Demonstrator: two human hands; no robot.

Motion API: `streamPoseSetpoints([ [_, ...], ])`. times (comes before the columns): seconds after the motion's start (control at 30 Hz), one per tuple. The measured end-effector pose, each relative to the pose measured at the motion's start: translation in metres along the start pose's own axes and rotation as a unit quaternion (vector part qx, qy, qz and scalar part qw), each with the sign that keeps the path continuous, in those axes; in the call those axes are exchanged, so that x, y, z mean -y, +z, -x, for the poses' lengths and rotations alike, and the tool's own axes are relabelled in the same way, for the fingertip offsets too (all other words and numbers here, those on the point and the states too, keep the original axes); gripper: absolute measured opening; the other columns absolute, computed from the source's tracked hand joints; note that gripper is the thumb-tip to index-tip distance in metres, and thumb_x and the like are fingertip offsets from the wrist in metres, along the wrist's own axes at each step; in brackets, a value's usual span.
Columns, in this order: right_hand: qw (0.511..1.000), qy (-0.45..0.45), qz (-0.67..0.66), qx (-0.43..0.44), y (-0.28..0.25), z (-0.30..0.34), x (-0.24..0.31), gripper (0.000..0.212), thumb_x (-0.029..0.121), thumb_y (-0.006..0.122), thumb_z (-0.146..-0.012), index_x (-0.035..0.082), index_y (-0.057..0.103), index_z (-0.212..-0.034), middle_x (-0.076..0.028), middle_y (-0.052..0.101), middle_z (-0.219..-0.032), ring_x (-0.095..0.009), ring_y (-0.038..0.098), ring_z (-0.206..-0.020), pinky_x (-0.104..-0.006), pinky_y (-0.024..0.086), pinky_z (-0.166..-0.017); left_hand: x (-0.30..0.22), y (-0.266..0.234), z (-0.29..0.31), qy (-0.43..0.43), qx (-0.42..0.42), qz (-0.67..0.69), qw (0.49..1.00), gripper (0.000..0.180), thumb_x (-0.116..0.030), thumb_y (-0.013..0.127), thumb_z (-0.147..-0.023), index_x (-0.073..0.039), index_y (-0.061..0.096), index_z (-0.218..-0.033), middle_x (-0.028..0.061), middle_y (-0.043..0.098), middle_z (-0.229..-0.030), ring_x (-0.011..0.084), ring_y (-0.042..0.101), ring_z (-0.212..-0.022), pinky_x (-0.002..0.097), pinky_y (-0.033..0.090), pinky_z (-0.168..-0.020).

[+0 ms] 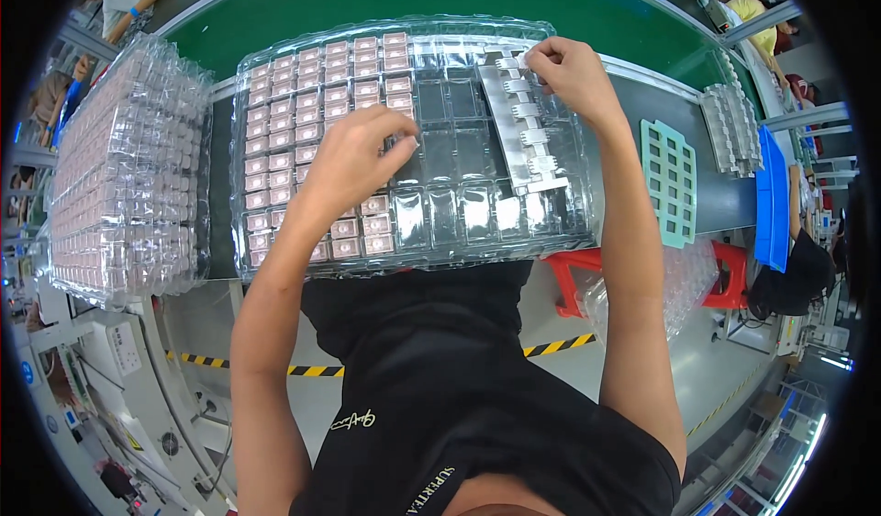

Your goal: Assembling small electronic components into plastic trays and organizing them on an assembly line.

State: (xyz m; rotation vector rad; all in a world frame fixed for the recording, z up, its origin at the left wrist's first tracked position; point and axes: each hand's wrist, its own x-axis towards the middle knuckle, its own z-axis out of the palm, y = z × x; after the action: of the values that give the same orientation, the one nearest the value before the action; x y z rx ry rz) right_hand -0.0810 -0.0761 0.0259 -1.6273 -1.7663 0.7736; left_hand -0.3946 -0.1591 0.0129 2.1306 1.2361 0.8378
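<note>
A clear plastic blister tray [440, 206] lies in front of me. Small pinkish square parts [307, 94] fill its left columns, while pockets right of the middle hold none. Over the filled columns' right edge hovers my left hand [356, 149], its fingers curled and the thumb close to the index; what they pinch, if anything, is hidden. A long silver metal strip fixture [509, 126] with a row of pale clip-like pieces lies on the tray's right side. At its far end my right hand [571, 73] pinches with thumb and index, touching a tiny whitish piece I cannot identify.
A tall stack of filled clear trays [124, 167] stands at left. To the right are a green slotted plate [668, 184], more metal strips [731, 130] and a blue bin [773, 199]. Beyond runs a green conveyor belt [367, 0]. A red stool [567, 282] stands below the table.
</note>
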Motion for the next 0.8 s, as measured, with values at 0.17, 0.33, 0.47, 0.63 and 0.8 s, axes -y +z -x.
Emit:
streamPoseSetpoints([
  [0.17, 0.998, 0.007, -0.018, 0.057, 0.003, 0.000, 0.003, 0.034, 0.030, 0.074, -0.091, -0.002, 0.073, -0.100, -0.006, 0.070, -0.086, -0.011, 0.063, -0.073, -0.0273, 0.053, -0.065, 0.015, 0.000, 0.015, 0.140, -0.016, -0.159, 0.977, 0.006, -0.010, 0.074, -0.080, -0.005, 0.071, -0.085, 0.0081, 0.068, -0.094, 0.0273, 0.060, -0.096, 0.0402, 0.049, -0.090],
  [0.33, 0.998, 0.023, -0.029, 0.059, -0.005, -0.003, 0.004, 0.032, 0.027, 0.072, -0.093, -0.003, 0.072, -0.104, -0.006, 0.070, -0.090, -0.011, 0.064, -0.077, -0.0272, 0.056, -0.067, 0.008, 0.006, 0.010, 0.094, -0.021, -0.211, 0.973, 0.005, -0.012, 0.073, -0.081, -0.008, 0.074, -0.082, 0.0041, 0.062, -0.106, 0.0284, 0.052, -0.113, 0.0448, 0.041, -0.100],
  [0.47, 0.999, 0.023, 0.041, -0.014, -0.010, -0.002, 0.014, 0.030, 0.024, 0.071, -0.088, -0.004, 0.074, -0.099, -0.011, 0.074, -0.086, -0.016, 0.068, -0.075, -0.0305, 0.055, -0.070, 0.005, 0.009, 0.009, 0.046, 0.004, -0.196, 0.980, 0.003, -0.011, 0.073, -0.080, -0.010, 0.074, -0.080, 0.0027, 0.059, -0.105, 0.0287, 0.050, -0.108, 0.0442, 0.039, -0.099],
  [0.63, 0.990, -0.071, 0.071, -0.099, -0.009, 0.010, 0.036, 0.029, 0.021, 0.066, -0.092, -0.004, 0.071, -0.104, -0.014, 0.075, -0.090, -0.020, 0.070, -0.078, -0.0324, 0.055, -0.074, 0.019, 0.023, 0.007, 0.035, -0.070, -0.227, 0.971, 0.002, -0.011, 0.073, -0.078, -0.010, 0.074, -0.079, 0.0027, 0.058, -0.106, 0.0296, 0.049, -0.106, 0.0450, 0.039, -0.096],
  [0.8, 0.966, -0.249, 0.056, 0.024, 0.039, 0.046, 0.088, 0.025, 0.015, 0.062, -0.094, 0.000, 0.070, -0.112, -0.014, 0.070, -0.098, -0.027, 0.069, -0.087, -0.0357, 0.054, -0.080, 0.017, 0.017, 0.008, 0.029, -0.081, -0.224, 0.971, 0.005, -0.010, 0.072, -0.077, -0.011, 0.073, -0.082, 0.0032, 0.058, -0.107, 0.0302, 0.049, -0.106, 0.0458, 0.040, -0.094],
])
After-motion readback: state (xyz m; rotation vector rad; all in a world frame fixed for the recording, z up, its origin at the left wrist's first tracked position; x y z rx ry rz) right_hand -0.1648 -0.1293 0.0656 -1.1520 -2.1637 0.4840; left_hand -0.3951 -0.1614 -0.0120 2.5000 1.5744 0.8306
